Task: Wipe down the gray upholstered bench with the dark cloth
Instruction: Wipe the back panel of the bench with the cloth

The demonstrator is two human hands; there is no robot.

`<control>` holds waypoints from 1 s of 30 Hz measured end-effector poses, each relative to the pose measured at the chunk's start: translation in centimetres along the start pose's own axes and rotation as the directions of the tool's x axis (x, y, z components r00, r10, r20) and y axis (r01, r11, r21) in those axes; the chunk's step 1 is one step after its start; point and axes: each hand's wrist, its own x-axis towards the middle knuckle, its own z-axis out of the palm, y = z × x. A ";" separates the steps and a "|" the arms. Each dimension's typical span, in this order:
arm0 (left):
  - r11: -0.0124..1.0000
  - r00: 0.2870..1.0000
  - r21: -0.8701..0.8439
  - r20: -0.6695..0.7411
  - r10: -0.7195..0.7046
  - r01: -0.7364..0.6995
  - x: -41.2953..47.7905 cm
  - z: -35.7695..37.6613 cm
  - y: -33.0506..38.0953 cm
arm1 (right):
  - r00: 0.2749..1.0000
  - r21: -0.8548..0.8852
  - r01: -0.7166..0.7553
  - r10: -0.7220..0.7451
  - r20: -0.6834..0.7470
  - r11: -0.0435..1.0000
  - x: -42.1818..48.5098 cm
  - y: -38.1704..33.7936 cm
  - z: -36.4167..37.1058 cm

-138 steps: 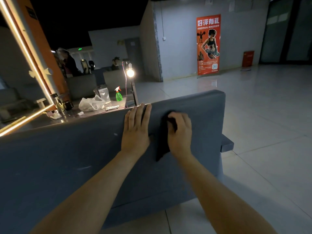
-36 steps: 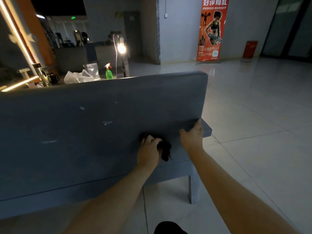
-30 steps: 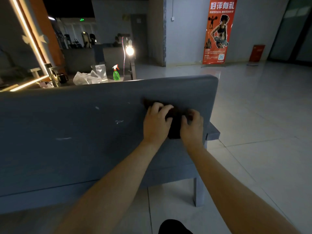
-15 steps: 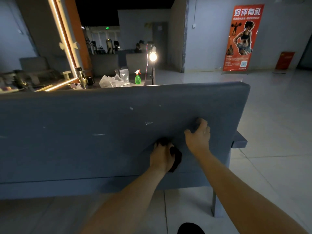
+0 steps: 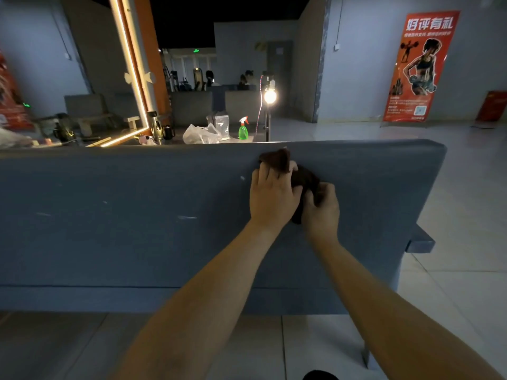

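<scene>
Gripping the cloth (image 5: pixel 306 178) with both hands: left hand (image 5: pixel 274 198) fingers curled over the upper bunch, right hand (image 5: pixel 322 212) fingers curled round the lower part. Cloth is wadded between the two sets of fingers and pressed against the rear face of the bench (image 5: pixel 137 215) backrest. One corner pokes up past the left fingertips to just under the top edge.

Handling guess: cloth is light and limp with no stiffness, so it will bunch and roll rather than slide flat. Best held as a folded pad under the palm, fingers over its leading edge. Upholstery looks like soft, grippy fabric over padding, so expect drag, not slip. Nothing fragile.

Pale scuffs (image 5: pixel 187 217) sit well left of the left fingers.

Readable text: red banner (image 5: pixel 422 64) far up-right of the right fingers, headline 好评有礼. Small print and QR block too small to read. Green spray bottle (image 5: pixel 243 130) beyond the fingertips: label not legible.
</scene>
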 end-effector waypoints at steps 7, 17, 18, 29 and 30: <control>0.994 0.978 0.078 0.185 -0.094 0.081 -5.2 2.2 -2.8 | 0.997 -0.085 0.002 0.005 0.082 0.996 -0.6 0.8 -0.3; 0.918 0.887 -0.070 0.298 -0.354 0.390 -9.6 3.2 -3.6 | 0.978 -0.212 -0.045 0.087 0.191 0.976 -0.5 2.1 -0.8; 0.915 0.904 -0.134 0.262 -0.337 0.380 -9.3 2.5 -3.5 | 0.976 -0.195 -0.060 0.098 0.194 0.979 -0.7 2.3 -0.8; 0.951 0.932 -0.090 0.241 -0.269 0.297 -8.0 3.8 -4.2 | 0.971 0.002 -0.141 0.138 0.193 0.990 -0.9 2.4 -0.2; 0.948 0.917 -0.068 0.283 -0.280 0.311 -8.9 4.5 -4.2 | 0.967 -0.004 -0.149 0.146 0.211 0.989 -0.8 2.4 -0.3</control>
